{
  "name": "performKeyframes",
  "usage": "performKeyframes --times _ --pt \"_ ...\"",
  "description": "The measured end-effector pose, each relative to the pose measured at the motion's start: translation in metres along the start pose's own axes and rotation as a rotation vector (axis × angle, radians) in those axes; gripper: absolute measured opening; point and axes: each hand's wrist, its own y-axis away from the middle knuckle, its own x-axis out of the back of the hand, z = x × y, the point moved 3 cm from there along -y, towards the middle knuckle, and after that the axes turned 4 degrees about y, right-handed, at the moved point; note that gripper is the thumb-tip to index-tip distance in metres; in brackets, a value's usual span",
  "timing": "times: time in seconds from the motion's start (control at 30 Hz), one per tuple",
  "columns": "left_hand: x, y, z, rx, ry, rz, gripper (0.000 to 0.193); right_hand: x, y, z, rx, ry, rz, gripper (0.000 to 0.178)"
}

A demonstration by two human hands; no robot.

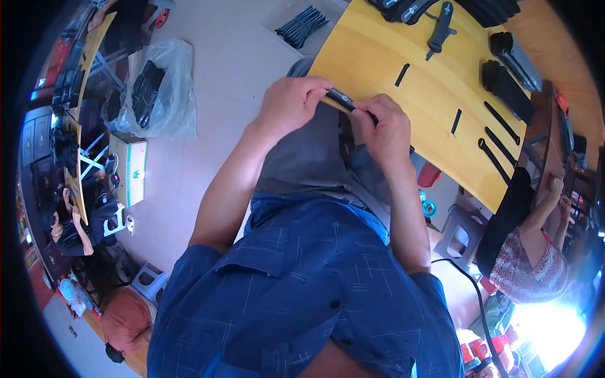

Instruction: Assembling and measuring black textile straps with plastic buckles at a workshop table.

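Note:
A short black strap (341,98) with a small pale mark is stretched between my two hands, over my lap at the near left edge of the yellow table (378,53). My left hand (291,104) pinches its left end between thumb and fingers. At the other end, my right hand (385,129) has its fingers closed round the strap, hiding that part. Two short black strips (402,74) lie apart on the tabletop beyond my right hand. Farther right are several longer black straps (495,159), one with a looped end.
Piles of black straps (409,9) and a bundled black piece (441,28) occupy the table's far side. More bundles (513,60) sit at its right. On the floor are a clear bag (183,82), a carton (130,170) and a tray (283,26). People work at tables on both sides.

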Motion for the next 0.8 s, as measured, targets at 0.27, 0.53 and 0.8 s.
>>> performKeyframes --times 0.27,0.53,0.8 --pt "0.008 -0.015 -0.005 -0.008 -0.033 -0.120 0.022 0.001 -0.004 0.000 0.013 0.014 -0.031 0.009" --pt "0.008 -0.019 -0.014 0.037 0.080 -0.209 0.021 -0.001 -0.002 0.000 0.002 0.008 -0.043 0.009" --pt "0.008 -0.029 -0.011 -0.047 0.184 -0.236 0.020 0.009 -0.006 -0.001 0.165 0.143 0.039 0.011"
